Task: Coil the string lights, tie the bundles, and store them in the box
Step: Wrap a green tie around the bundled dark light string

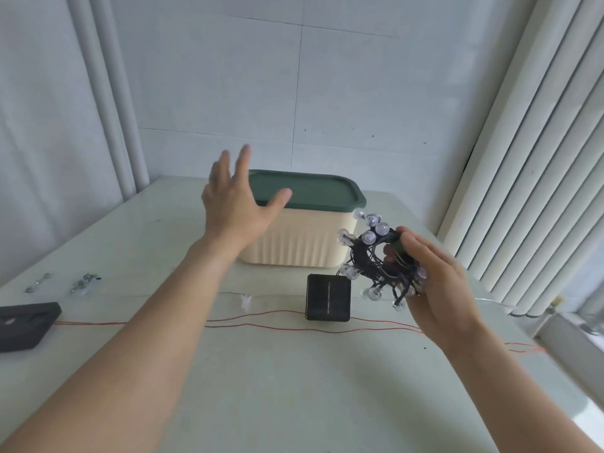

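A cream ribbed box (pixel 294 243) with a dark green lid (pixel 310 191) stands shut at the middle of the table. My left hand (pixel 235 204) hovers in front of the lid's left end, fingers spread, holding nothing. My right hand (pixel 434 282) grips a coiled bundle of black-wired string lights (pixel 379 259) with clear round bulbs, held above the table to the right of the box. A black square solar panel (pixel 328 302) hangs or rests just below and left of the bundle.
Thin red wires (pixel 277 322) run across the table from left to right. A dark flat device (pixel 26 325) lies at the left edge, with small clear pieces (pixel 81 282) behind it. Vertical blinds (pixel 539 158) stand at the right.
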Motion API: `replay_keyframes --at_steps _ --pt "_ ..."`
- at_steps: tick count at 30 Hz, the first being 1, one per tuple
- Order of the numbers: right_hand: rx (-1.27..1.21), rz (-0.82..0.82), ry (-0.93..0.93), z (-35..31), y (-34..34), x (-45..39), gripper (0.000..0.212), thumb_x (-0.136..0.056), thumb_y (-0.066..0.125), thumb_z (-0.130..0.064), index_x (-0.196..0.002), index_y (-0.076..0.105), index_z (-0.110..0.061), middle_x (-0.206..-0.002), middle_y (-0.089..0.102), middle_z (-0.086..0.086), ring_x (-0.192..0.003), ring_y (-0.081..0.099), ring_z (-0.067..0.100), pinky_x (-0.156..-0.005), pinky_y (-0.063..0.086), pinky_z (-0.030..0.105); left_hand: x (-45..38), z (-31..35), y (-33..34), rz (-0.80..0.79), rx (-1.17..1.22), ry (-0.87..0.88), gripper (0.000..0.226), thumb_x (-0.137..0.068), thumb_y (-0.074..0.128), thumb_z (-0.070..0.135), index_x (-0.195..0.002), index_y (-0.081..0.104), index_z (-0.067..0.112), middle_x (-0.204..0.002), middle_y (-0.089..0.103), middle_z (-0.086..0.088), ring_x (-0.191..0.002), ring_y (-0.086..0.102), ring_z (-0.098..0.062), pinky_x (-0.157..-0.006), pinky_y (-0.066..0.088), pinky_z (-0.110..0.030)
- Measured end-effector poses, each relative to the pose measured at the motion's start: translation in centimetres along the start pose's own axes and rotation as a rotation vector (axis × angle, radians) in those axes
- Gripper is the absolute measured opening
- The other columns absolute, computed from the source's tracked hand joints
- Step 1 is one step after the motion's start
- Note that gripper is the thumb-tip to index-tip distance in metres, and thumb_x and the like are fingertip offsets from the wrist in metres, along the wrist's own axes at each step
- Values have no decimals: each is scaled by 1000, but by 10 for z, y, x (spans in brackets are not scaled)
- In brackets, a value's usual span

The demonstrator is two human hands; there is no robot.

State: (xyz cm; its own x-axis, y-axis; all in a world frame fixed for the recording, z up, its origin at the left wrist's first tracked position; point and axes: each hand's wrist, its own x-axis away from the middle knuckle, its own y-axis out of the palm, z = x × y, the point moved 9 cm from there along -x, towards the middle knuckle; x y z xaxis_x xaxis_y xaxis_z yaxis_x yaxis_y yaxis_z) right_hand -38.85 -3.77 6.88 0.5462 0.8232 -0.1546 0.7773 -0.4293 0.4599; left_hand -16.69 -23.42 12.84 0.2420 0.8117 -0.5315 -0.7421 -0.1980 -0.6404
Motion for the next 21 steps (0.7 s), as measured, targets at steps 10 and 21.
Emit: replay_keyframes --at_steps 10,21 --pt "-124 -141 32 -3 21 3 16 -99 52 -21 -106 65 -15 -87 64 1 -82 61 14 -72 53 22 -11 29 18 -129 67 175 27 -83 79 28 -109 76 23 -115 73 5 -115 62 -14 -102 41 -30" --pt "-137 255 -86 -33 -9 -20 19 -99 59 -14 -116 60 -21 -104 69 9 -74 67 19 -81 50 36 -3 39 19 -309 -152 184 15 -91 68 17 -99 55 21 -104 57 6 -101 56 -21 -94 41 -41"
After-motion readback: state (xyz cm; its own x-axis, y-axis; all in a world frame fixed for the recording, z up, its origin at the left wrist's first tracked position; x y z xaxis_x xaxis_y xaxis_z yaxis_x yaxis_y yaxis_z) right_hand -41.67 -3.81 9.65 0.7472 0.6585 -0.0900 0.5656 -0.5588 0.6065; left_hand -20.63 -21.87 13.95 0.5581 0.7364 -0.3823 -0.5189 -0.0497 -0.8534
